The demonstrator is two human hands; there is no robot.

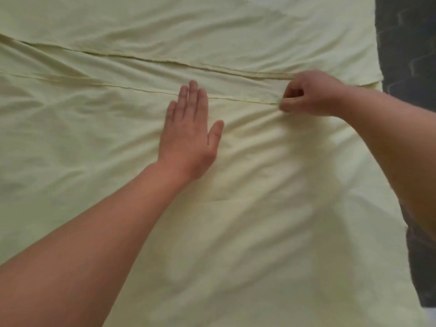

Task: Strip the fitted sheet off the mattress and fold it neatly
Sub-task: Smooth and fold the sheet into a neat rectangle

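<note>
Folding stage: left hand (pixel 188 133) presses flat, fingers straight, on the pale yellow sheet (pixel 236 232); right hand (pixel 309 94) pinches its hem (pixel 141 88). Next, likely align both edges.

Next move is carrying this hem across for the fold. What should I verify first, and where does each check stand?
1. Left hand lies flat on the sheet, anchoring it: ok.
2. Right hand pinches the near hem: ok.
3. Near hem is lined up with the far hem: not ok, a strip of cloth shows between them.
4. Cloth is smooth: not ok, wrinkles fan out beside the left hand.
5. Elastic corners are tucked in: cannot tell, no corner is in view.
</note>
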